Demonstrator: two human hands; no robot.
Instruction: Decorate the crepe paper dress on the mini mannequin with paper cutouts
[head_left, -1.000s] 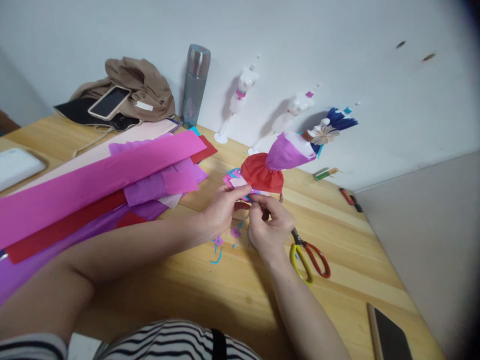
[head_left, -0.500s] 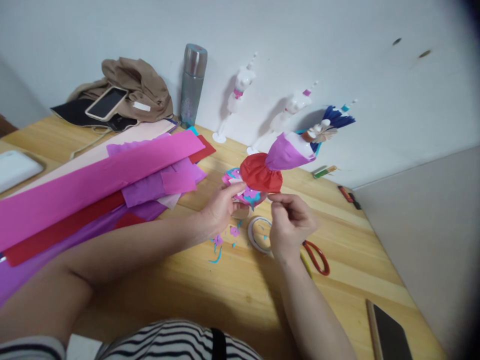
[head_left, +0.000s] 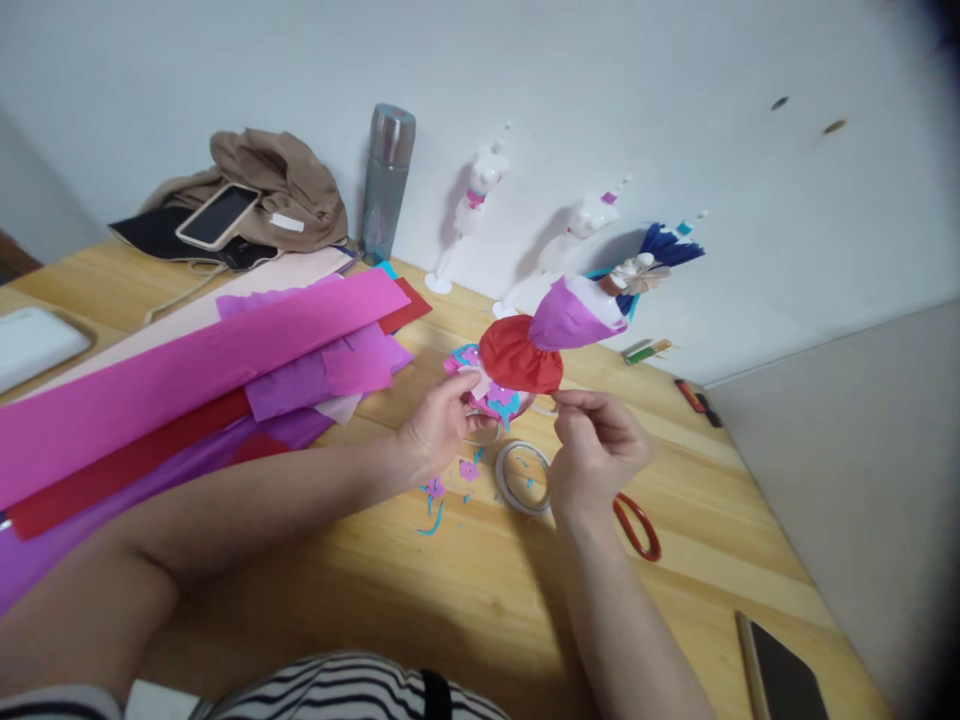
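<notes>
A small white mannequin (head_left: 596, 293) leans away to the right, dressed in a purple paper bodice (head_left: 564, 316) and a gathered red paper skirt (head_left: 517, 356). Beneath the red skirt is a tier covered in pink and blue paper flowers (head_left: 501, 398). My left hand (head_left: 444, 425) grips this flowered tier, thumb on top; some of its fingers are hidden below. Thumb and forefinger of my right hand (head_left: 600, 445) pinch together at the hem of the red skirt. A roll of tape (head_left: 501, 490) lies on the table just below the mannequin, beside paper scraps (head_left: 435, 487).
Coloured paper strips (head_left: 202, 375) cover the table's left side. At the back stand a thermos (head_left: 388, 185) and white mannequins (head_left: 480, 190). Red-handled scissors (head_left: 637, 527) lie by my right wrist. A dark phone-like slab (head_left: 784, 670) sits near the right edge.
My right hand has shifted slightly right and down along the red skirt's hem. The left hand keeps its grip, and the whole view has tilted a little upward.
</notes>
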